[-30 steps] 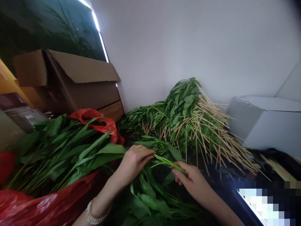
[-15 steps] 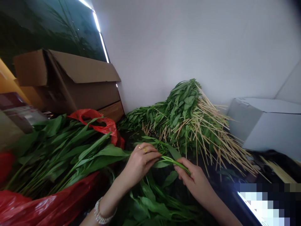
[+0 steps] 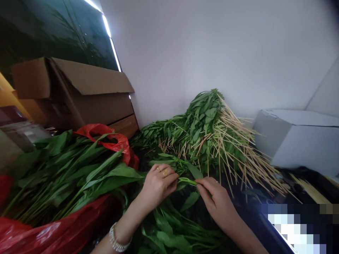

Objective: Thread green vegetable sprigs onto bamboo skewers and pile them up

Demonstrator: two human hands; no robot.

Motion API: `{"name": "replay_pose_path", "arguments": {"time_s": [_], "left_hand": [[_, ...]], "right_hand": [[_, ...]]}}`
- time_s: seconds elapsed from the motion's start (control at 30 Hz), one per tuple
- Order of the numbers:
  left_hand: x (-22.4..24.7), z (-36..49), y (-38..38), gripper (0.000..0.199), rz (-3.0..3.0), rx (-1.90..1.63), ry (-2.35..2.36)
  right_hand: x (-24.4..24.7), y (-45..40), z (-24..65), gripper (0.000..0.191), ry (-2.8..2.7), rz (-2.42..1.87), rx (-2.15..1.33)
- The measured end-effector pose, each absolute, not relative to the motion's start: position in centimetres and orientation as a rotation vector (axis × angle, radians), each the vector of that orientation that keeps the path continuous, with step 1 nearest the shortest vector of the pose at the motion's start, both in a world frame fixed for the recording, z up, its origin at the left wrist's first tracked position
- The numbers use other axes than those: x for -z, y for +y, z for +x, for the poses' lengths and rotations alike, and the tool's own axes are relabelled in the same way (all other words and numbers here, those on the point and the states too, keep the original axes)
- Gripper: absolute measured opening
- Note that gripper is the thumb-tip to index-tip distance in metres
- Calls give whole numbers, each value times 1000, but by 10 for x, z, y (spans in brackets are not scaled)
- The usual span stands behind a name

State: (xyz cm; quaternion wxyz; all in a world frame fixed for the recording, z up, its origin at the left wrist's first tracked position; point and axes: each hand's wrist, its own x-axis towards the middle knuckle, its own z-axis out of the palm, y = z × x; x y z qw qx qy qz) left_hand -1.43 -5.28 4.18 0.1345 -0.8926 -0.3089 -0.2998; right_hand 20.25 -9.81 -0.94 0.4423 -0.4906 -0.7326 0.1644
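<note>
Between my hands runs a short bundle of green leafy stems (image 3: pixel 187 181). My left hand (image 3: pixel 160 180), with gold rings and a pearl bracelet on the wrist, is closed on its left part. The fingers and thumb of my right hand (image 3: pixel 215 195) pinch the right end, whose tip is hidden in the grip. Long leaves hang around and behind the stems. Below my hands lie more loose leafy greens (image 3: pixel 176 231). Behind them is a large heap of leafy greens on thin wooden skewers (image 3: pixel 233 141), the bare sticks pointing right and toward me.
At left, a red plastic bag (image 3: pixel 66 225) holds long leafy stems (image 3: pixel 87 173). A brown cardboard box (image 3: pixel 95 107) with raised flaps stands behind it. To the right are a white box (image 3: pixel 304 144), loose skewers (image 3: pixel 309 188) on black plastic, and a lit, blurred-out screen (image 3: pixel 291 225).
My right hand has shifted slightly left along the stems, hiding the end that stuck out before. Less stem shows between my hands. The view has turned slightly.
</note>
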Motion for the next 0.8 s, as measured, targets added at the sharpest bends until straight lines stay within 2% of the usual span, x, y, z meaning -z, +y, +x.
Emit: {"name": "replay_pose_path", "arguments": {"time_s": [0.1,0.3,0.5,0.6,0.8], "left_hand": [[-37,-11,-53,13,-2560,1007,-976],[-26,-5,-44,13,-2547,1344,-1335],[-42,-34,-22,13,-2285,1808,-1678],[-50,-36,-31,18,-2487,1724,-1630],[-39,-10,-59,28,-2844,1121,-1246]], "right_hand": [[10,-97,200,19,-1877,-1214,-329],[7,-96,198,15,-1859,-1232,-471],[1,-96,210,16,-1719,-1383,-555],[-3,-98,207,19,-1673,-1369,-638],[-4,-101,201,21,-1683,-1350,-696]]}}
